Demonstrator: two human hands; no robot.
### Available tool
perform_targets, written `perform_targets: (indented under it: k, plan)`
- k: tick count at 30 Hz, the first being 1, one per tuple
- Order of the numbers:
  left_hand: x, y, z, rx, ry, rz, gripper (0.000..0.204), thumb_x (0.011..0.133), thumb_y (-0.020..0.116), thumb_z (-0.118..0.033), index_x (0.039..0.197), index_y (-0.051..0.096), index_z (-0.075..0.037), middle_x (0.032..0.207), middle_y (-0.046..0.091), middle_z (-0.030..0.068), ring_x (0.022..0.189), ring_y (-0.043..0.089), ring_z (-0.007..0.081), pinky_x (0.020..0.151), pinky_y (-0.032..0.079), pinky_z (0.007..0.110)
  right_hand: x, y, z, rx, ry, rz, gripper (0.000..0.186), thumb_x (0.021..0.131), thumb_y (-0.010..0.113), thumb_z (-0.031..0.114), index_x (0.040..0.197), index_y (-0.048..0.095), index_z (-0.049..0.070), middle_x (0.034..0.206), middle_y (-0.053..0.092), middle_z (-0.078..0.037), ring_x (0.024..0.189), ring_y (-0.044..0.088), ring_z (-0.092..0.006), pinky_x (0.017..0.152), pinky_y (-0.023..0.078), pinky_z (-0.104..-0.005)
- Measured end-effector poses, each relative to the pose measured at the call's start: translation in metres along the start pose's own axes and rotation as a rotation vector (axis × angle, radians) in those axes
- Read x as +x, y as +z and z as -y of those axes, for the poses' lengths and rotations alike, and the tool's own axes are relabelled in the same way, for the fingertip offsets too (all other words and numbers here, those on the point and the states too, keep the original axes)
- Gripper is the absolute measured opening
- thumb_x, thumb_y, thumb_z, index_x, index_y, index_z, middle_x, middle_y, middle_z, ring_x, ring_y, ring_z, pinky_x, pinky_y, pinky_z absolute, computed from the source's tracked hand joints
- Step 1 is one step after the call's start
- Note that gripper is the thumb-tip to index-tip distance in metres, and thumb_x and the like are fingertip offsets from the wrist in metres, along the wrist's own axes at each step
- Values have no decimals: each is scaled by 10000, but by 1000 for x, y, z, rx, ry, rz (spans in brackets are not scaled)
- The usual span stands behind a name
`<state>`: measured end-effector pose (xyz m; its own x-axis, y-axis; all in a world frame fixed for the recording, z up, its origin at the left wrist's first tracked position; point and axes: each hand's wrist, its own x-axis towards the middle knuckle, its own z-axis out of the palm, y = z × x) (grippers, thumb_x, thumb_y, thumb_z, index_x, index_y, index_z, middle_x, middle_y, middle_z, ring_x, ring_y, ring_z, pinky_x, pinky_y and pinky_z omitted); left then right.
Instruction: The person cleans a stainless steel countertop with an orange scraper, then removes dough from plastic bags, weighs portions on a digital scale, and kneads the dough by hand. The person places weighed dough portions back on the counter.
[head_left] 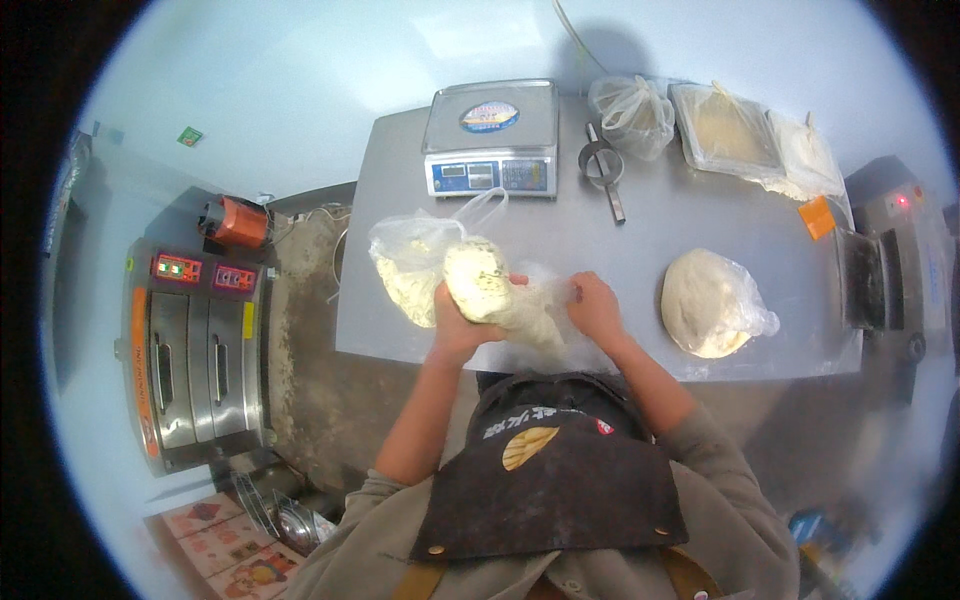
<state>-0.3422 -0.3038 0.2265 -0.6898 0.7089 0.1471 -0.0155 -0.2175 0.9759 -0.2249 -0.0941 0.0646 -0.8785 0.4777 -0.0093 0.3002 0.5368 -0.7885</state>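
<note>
A wide, grey metal table (pixel 620 245) fills the middle of the frame. At the left is a silver metal oven (pixel 200 365) with two shut doors, so its inside is hidden. A grey and blue flat-topped scale (pixel 490 140) sits at the upper middle. At the upper right, a flat metal tray (pixel 727 128) holds tan stuff under see-through plastic. Below it, at the right, a big round pale lump of dough (pixel 705 300) sits in a clear plastic bag (pixel 763 318).

In the middle is a long, pale, soft lump with green specks (pixel 478 282), with thin clear plastic (pixel 545 325) at its right end. The left hand (pixel 462 325) wraps around the lump and holds it. The right hand (pixel 597 308) has curled fingers beside the plastic; I cannot tell if they pinch it.

Just left, a clear handled bag (pixel 408 237) has pale yellow stuff (pixel 408 285) inside. A tied whitish bag (pixel 633 115) sits near the tray; what it holds is hard to see.
</note>
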Motion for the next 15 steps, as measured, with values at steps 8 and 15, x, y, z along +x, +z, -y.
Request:
perform_targets:
  k: [8,15]
  plan:
    - [16,-8,-47,-493,284,124,900,721,896,-491,1384,471,-55,1220,553,86,1197,600,264,1100,494,481,-22,16,-73,-345,129,89,195,882,605,75,1073,611,38,1142,649,-205,987,681,-438,831,556,-538]
    - [26,-13,-86,-1022,353,217,728,775,890,-260,1362,486,-110,1240,559,29,1249,564,212,1205,403,425,-10,-12,-69,-432,196,-28,172,876,651,124,1033,617,62,1068,672,-175,985,687,-427,806,549,-542]
